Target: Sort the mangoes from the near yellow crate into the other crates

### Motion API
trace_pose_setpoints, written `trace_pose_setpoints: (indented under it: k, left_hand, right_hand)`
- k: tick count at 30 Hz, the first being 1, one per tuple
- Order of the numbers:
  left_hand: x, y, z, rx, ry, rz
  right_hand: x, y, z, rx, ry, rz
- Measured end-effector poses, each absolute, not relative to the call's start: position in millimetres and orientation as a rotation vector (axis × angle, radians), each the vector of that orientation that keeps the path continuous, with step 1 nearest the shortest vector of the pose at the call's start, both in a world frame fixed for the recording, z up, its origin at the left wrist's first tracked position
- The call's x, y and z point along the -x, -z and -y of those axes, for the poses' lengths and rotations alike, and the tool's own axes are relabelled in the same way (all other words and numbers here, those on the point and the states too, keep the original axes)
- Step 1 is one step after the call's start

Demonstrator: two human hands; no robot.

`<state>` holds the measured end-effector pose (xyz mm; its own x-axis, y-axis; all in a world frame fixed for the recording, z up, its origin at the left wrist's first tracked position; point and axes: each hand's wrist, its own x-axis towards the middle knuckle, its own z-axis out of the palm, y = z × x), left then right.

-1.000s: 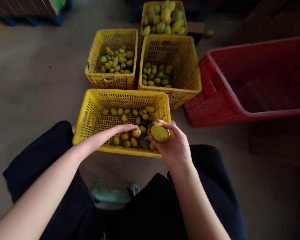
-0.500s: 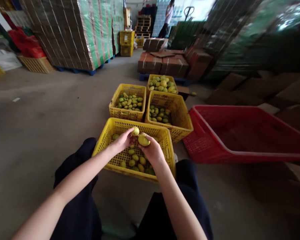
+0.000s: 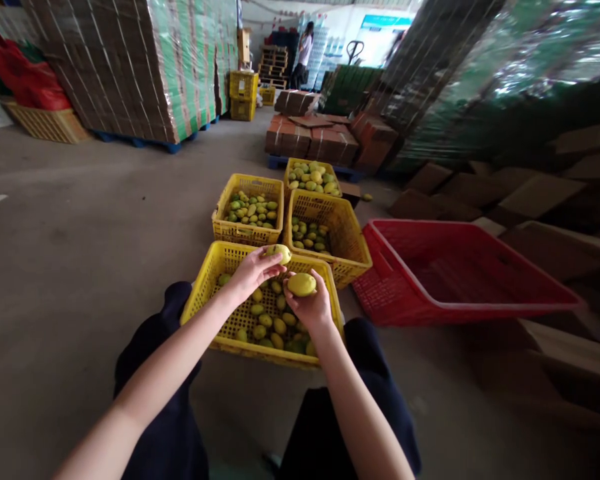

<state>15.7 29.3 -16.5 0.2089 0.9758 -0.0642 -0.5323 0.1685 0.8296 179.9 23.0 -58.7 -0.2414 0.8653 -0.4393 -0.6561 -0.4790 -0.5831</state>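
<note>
My left hand [image 3: 254, 272] is closed on a pale yellow mango [image 3: 279, 254], held up over the far side of the near yellow crate [image 3: 198, 293]. Beside it, a little lower and to the right, my right hand [image 3: 312, 308] cups a second yellow mango [image 3: 301, 285] with the palm turned up. Inside the near crate, several green-yellow mangoes [image 3: 279, 325] lie loose on the perforated floor, mostly toward its right half. My forearms cross above the crate's near rim and cover part of its contents.
Behind stand three more yellow crates with mangoes: left [image 3: 247, 233], right [image 3: 353, 247] and rear [image 3: 289, 175]. A red basket [image 3: 380, 293] sits at the right. Flattened cardboard [image 3: 525, 193], stacked cartons [image 3: 305, 137] and wrapped pallets [image 3: 185, 73] surround the floor. A person [image 3: 304, 57] stands far back.
My left hand has moved right with its mango, to above the far rim. My right hand has turned palm-up under its mango. The view has shifted slightly.
</note>
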Motion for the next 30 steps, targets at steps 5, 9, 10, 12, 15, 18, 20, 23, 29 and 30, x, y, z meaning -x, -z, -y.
trace_pose_setpoints:
  k: [5, 9, 10, 12, 15, 18, 20, 23, 29, 30]
  left_hand:
    - [-7, 12, -28, -0.809, -1.098, -0.796]
    - [-6, 14, -30, -0.663, -1.059, -0.837]
    - [-7, 14, -31, -0.629, -1.073, -0.837]
    - [-7, 16, -32, -0.580, -1.117, -0.821]
    - [-7, 19, -31, -0.606, -1.156, -0.787]
    - [-7, 23, -30, -0.714, -1.151, -0.790]
    - [-7, 26, -30, -0.773, -1.172, -0.821]
    - [-10, 30, -30, -0.885, -1.197, -0.870]
    - [-15, 32, -30, -1.073, -1.249, -0.938]
    - [-14, 31, -30, -1.103, -1.247, -0.950]
  right_hand:
    - [-178, 58, -23, 0.890, -1.851, 0.405]
    - [-177, 57, -21, 0.891, -1.852, 0.436]
    - [-176, 57, -20, 0.894, -1.842, 0.437]
    - [-174, 58, -20, 0.897, -1.781, 0.416]
    - [-172, 60, -21, 0.894, -1.662, 0.361]
    - [-172, 62, -23, 0.904, -1.635, 0.388]
    - [-173, 62, -24, 0.901, -1.623, 0.459]
    - [-173, 62, -23, 0.852, -1.578, 0.553]
    - [-173, 58, -20, 0.749, -1.475, 0.689]
    - [-173, 57, -20, 0.744, -1.466, 0.704]
